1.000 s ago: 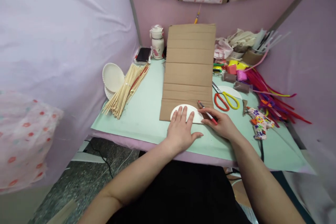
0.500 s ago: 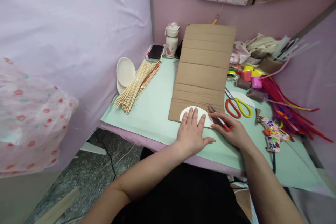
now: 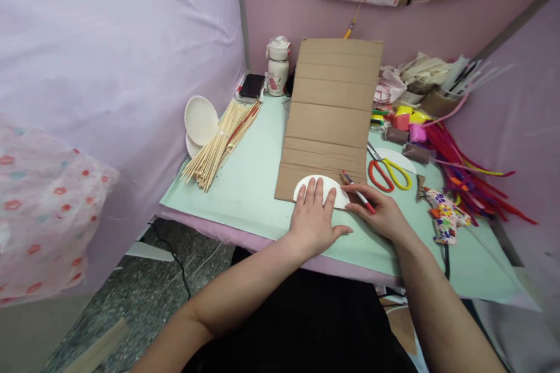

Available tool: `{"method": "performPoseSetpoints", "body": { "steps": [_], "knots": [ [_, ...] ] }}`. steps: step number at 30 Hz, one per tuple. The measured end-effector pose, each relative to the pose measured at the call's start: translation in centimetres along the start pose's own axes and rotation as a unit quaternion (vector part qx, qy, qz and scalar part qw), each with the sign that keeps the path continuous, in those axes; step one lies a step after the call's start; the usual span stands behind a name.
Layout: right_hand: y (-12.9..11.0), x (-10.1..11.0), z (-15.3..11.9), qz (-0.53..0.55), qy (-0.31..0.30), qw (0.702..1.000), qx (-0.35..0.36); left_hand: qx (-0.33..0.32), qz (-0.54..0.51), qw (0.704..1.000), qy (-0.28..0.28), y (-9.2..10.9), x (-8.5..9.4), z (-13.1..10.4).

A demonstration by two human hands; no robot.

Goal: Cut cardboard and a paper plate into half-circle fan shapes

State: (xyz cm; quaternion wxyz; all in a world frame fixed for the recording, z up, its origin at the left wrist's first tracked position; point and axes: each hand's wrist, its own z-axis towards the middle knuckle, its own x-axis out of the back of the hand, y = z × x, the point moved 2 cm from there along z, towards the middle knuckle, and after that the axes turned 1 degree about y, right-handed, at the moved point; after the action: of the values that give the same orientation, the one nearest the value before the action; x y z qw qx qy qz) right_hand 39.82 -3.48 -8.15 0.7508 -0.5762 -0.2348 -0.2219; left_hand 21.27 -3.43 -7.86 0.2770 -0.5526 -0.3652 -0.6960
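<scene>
My left hand [image 3: 314, 218] lies flat with fingers spread on a white half-round piece [image 3: 305, 182], pressing it against the near end of a brown cardboard sheet [image 3: 331, 113]. My right hand [image 3: 380, 210] pinches a red and dark pencil [image 3: 364, 202], its upper end pointing up and left beside the white piece's right end. The fingertips of that hand are close to the white piece's edge. Red and yellow handled scissors [image 3: 388, 173] lie just right of the cardboard, partly over another white piece [image 3: 400, 159].
Wooden sticks [image 3: 221, 145], white plates [image 3: 201, 120], a phone [image 3: 252, 86] and a bottle [image 3: 277, 67] stand or lie at the left. Clay packets [image 3: 396, 135], pipe cleaners [image 3: 464, 169], a cup of glue sticks [image 3: 441, 100] and a patterned fabric piece [image 3: 445, 215] are at the right.
The whole view has shifted slightly, so things appear a little further left. Both hands keep nearly the same places on the white piece and the pencil.
</scene>
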Motion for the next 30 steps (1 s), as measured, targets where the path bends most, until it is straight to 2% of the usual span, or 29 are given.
{"method": "performPoseSetpoints", "body": {
  "steps": [7, 13, 30],
  "knots": [
    [-0.27, 0.36, 0.31, 0.058, 0.037, 0.997, -0.018, -0.003, -0.008, 1.000, -0.003, -0.08, -0.15, 0.16],
    [-0.15, 0.36, 0.40, 0.084, 0.035, 0.996, -0.023, -0.008, -0.006, 1.000, 0.003, -0.13, -0.35, 0.27],
    [0.28, 0.18, 0.18, 0.047, 0.011, 0.998, -0.026, -0.011, 0.003, 1.000, -0.001, -0.13, -0.40, 0.33]
  ]
}}
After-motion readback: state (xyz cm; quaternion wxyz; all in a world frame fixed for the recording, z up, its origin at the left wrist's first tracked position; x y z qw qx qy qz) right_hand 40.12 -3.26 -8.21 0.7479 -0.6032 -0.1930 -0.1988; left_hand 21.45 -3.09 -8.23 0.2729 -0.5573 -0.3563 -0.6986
